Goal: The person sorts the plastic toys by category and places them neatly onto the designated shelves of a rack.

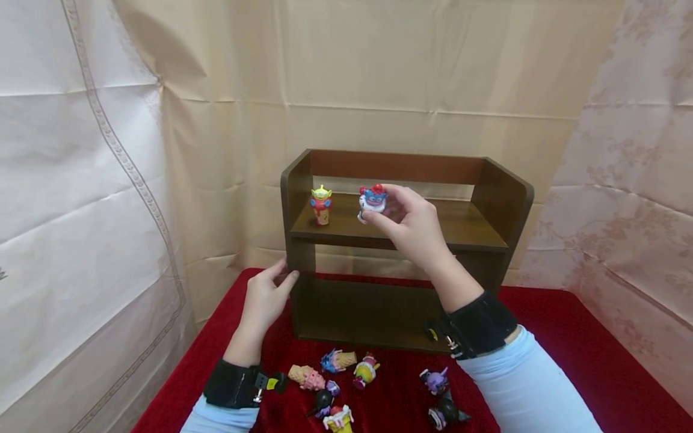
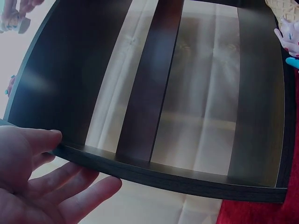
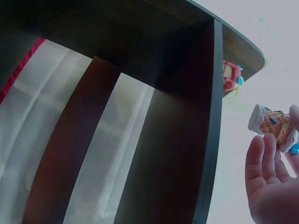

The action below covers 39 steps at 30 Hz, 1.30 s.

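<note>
My right hand [image 1: 414,225] pinches a small ice-cream-cone figurine [image 1: 373,200] between thumb and fingers, in front of the upper shelf. It has a blue face, red on top and white round the middle; its waffle cone [image 3: 275,127] shows in the right wrist view. To its left on that shelf stands another cone figurine [image 1: 322,210], red with a yellow-green head. My left hand [image 1: 265,297] rests at the left side panel of a dark brown two-tier shelf unit [image 1: 373,242]. The thumb lies at the panel's front edge, with the fairly straight fingers [image 2: 100,193] along its outer side.
On the red cloth [image 1: 400,385] before the unit lie several figurines. Among them are a pink cone figurine [image 1: 307,377], a blue cone figurine [image 1: 338,361] and a yellow-green figurine [image 1: 366,371]. A purple figurine [image 1: 435,380] and a black one [image 1: 448,412] lie nearer my right forearm.
</note>
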Tool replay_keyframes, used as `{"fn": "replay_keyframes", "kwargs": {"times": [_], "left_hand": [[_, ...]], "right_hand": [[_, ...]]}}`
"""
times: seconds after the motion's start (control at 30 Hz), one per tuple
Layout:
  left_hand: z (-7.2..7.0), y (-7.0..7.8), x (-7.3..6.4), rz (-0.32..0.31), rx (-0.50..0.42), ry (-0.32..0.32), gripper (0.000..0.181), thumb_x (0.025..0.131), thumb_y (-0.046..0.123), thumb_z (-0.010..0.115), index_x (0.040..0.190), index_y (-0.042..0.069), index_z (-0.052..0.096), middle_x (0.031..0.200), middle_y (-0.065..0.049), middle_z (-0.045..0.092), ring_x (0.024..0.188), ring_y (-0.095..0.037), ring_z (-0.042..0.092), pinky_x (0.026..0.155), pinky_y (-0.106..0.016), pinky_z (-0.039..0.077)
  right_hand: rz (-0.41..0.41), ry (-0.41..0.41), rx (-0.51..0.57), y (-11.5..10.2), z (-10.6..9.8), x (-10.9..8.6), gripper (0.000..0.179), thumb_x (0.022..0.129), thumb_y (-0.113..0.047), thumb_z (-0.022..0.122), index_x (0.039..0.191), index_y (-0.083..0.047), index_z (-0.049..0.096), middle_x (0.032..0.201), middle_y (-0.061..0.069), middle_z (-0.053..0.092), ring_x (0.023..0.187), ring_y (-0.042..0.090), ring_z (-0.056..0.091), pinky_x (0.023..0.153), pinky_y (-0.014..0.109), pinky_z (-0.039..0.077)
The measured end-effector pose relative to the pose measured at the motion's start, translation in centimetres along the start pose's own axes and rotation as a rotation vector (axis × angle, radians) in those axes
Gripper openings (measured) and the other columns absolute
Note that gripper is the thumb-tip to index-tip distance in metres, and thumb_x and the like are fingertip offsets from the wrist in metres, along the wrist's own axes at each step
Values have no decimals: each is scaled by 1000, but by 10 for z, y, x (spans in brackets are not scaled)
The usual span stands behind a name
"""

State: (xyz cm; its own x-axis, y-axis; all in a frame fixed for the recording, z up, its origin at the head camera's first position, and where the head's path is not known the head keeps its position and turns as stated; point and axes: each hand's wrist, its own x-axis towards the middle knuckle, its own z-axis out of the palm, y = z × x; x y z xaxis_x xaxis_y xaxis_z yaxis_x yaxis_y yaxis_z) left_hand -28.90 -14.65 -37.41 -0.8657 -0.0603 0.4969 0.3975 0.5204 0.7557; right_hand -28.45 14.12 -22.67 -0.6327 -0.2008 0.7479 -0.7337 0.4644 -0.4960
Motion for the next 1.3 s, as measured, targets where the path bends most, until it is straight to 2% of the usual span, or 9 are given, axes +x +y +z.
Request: {"fn": "replay_keyframes", "kwargs": {"times": [0.23, 0.53, 0.87, 1.13, 1.3], "left_hand": [[0, 0, 0, 9, 3, 7, 47, 99, 17, 70, 144, 9, 59, 129, -15, 68, 105, -30, 71, 76, -40, 62], [0, 0, 0, 28, 8, 9, 46, 99, 17, 69, 143, 8, 60, 128, -16, 68, 103, -30, 71, 75, -40, 62], [0, 0, 1, 29, 5, 12, 45, 98, 16, 70, 141, 5, 62, 125, -17, 69, 102, -32, 71, 74, -41, 62], [0, 0, 0, 20, -3, 7, 45, 98, 16, 70, 141, 6, 62, 127, -17, 69, 105, -31, 71, 77, -42, 62], [0, 0, -1, 20, 0, 9, 46, 98, 16, 70, 142, 6, 60, 129, -17, 68, 105, -31, 71, 77, -42, 62]], "right_hand": [[65, -61, -7, 2, 12, 11, 49, 89, -25, 82, 131, -5, 65, 106, 7, 68, 88, 18, 66, 73, 33, 57], [169, -141, 13, 10, 26, 19, 51, 91, -23, 80, 136, -8, 62, 105, 8, 70, 63, 22, 67, 56, 32, 58], [268, -151, -14, 16, 34, 28, 56, 91, -29, 79, 139, -10, 60, 111, 9, 68, 65, 22, 65, 57, 33, 59], [282, -184, -40, 18, 38, 34, 56, 92, -31, 79, 139, -9, 59, 111, 10, 68, 71, 19, 69, 62, 32, 60], [302, -208, -58, 20, 40, 37, 53, 91, -26, 80, 137, -10, 59, 108, 9, 67, 72, 19, 70, 67, 32, 60]]}}
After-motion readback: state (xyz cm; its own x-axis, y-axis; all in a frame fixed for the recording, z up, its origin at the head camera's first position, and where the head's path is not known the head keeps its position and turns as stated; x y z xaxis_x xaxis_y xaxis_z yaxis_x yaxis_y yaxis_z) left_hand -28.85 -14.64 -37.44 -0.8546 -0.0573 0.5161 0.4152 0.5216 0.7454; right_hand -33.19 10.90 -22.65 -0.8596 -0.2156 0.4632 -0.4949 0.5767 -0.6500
